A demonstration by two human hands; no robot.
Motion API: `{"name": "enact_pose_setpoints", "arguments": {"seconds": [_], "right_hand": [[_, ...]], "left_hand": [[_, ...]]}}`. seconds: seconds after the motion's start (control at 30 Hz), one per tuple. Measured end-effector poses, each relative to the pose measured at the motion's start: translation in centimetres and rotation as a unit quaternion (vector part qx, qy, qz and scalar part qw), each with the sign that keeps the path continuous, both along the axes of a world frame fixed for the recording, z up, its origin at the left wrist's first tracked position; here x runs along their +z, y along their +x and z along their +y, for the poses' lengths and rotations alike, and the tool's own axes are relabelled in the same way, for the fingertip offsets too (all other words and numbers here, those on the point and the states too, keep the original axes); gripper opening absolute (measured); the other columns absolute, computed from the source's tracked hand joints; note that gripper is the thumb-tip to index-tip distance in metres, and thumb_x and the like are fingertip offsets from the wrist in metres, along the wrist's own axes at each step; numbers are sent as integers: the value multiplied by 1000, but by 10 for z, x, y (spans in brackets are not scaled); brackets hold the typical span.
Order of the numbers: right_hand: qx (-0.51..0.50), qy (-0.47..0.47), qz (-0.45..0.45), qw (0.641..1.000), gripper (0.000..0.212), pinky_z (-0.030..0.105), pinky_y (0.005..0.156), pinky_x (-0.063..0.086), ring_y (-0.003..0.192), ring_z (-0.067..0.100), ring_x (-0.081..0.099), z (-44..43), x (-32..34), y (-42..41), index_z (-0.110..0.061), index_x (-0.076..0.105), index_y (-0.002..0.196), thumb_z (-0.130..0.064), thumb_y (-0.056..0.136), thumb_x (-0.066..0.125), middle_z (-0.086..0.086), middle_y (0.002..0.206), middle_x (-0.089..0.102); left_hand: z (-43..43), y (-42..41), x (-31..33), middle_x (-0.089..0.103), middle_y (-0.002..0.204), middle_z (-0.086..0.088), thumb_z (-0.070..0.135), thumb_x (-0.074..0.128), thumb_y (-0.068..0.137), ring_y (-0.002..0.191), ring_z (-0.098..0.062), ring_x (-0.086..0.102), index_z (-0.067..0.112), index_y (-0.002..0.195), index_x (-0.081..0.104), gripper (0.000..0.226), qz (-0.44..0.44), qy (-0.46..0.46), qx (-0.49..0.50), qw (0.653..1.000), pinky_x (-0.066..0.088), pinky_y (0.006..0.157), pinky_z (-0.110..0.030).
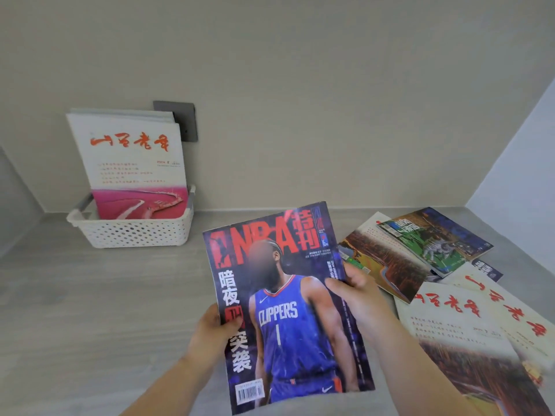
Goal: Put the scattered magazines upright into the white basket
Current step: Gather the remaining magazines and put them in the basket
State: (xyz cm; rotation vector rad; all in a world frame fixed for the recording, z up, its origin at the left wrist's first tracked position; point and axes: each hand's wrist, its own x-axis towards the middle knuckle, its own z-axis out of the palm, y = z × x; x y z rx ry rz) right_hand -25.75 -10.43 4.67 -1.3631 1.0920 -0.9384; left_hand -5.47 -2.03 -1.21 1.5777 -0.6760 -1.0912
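I hold a dark blue basketball magazine point(288, 310) in front of me with both hands, its cover facing me. My left hand point(210, 331) grips its left edge and my right hand point(357, 292) grips its right edge. The white perforated basket point(132, 232) stands at the back left against the wall. A white and pink magazine point(132, 163) stands upright in it, with others behind. Several more magazines lie scattered flat at the right: a white and brown one point(468, 334), an orange-brown one point(390, 262) and a green one point(432, 241).
The grey counter point(90, 310) runs between basket and me. A beige wall backs it, with a grey wall plate point(186, 121) behind the basket. A lighter side wall point(525, 163) closes the right end.
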Motion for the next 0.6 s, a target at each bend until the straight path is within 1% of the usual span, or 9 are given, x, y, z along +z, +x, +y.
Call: {"name": "enact_pose_setpoints", "arguments": {"seconds": [0.13, 0.27, 0.33, 0.37, 0.47, 0.5, 0.53, 0.57, 0.6], "right_hand": [[-12, -19, -5, 1000, 36, 12, 58, 49, 61, -4, 63, -13, 19, 37, -27, 68, 72, 4, 81, 53, -17, 65, 72], [-2, -47, -16, 999, 33, 11, 54, 47, 51, -5, 59, -32, 39, 92, -23, 64, 67, 7, 80, 55, -17, 53, 68], [22, -64, -21, 997, 35, 9, 53, 47, 50, -7, 58, -41, 50, 126, -23, 63, 67, 9, 79, 55, -19, 51, 67], [33, -75, -22, 996, 36, 8, 52, 47, 49, -7, 58, -46, 56, 143, -22, 63, 67, 10, 78, 55, -19, 50, 66], [49, -113, -25, 992, 24, 6, 49, 44, 43, -10, 54, -60, 72, 196, -8, 65, 71, 13, 78, 55, -17, 46, 64], [50, -127, -27, 990, 17, 5, 49, 43, 42, -10, 53, -65, 78, 214, 1, 66, 78, 14, 77, 55, -15, 53, 65], [47, -141, -33, 988, 14, 4, 50, 42, 42, -11, 52, -69, 83, 230, 8, 65, 85, 14, 77, 55, -5, 62, 66], [45, -153, -42, 986, 15, 3, 51, 42, 43, -11, 52, -73, 87, 246, 11, 64, 89, 14, 77, 55, 1, 74, 65], [46, -161, -52, 984, 16, 3, 52, 43, 45, -10, 53, -77, 91, 260, 11, 64, 91, 14, 77, 55, 6, 82, 63]], "left_hand": [[-7, 46, 23, 66, 75, 2, -12, 53, 79, 61, -6, 62, 7, 90, 59, 23, -51, -79, 5, 996, 50, 54, -9], [-20, 98, 50, 65, 75, -1, -13, 51, 80, 62, -6, 61, 8, 88, 59, 23, -118, -134, 67, 982, 46, 52, -4], [-28, 129, 64, 64, 86, -7, -12, 51, 80, 71, -19, 60, 3, 97, 58, 24, -161, -167, 108, 967, 47, 59, -9], [-32, 145, 72, 63, 91, -8, -12, 51, 81, 77, -20, 58, 2, 101, 57, 25, -184, -183, 127, 957, 46, 61, -11], [-44, 192, 99, 59, 94, -5, -8, 51, 82, 76, -16, 55, -1, 104, 56, 24, -253, -221, 192, 922, 39, 54, 1], [-48, 208, 109, 58, 93, -4, -7, 51, 82, 71, -12, 57, -1, 106, 56, 25, -266, -235, 209, 911, 37, 53, 4], [-52, 224, 117, 57, 92, -2, -7, 51, 83, 66, 2, 58, 0, 106, 56, 25, -278, -247, 220, 902, 36, 53, 7], [-57, 241, 124, 57, 91, -1, -5, 51, 83, 60, 15, 55, 1, 106, 56, 24, -287, -257, 226, 895, 35, 53, 7], [-63, 257, 129, 57, 89, 0, -4, 51, 83, 56, 21, 53, 3, 106, 56, 24, -291, -263, 231, 891, 36, 53, 7]]}}
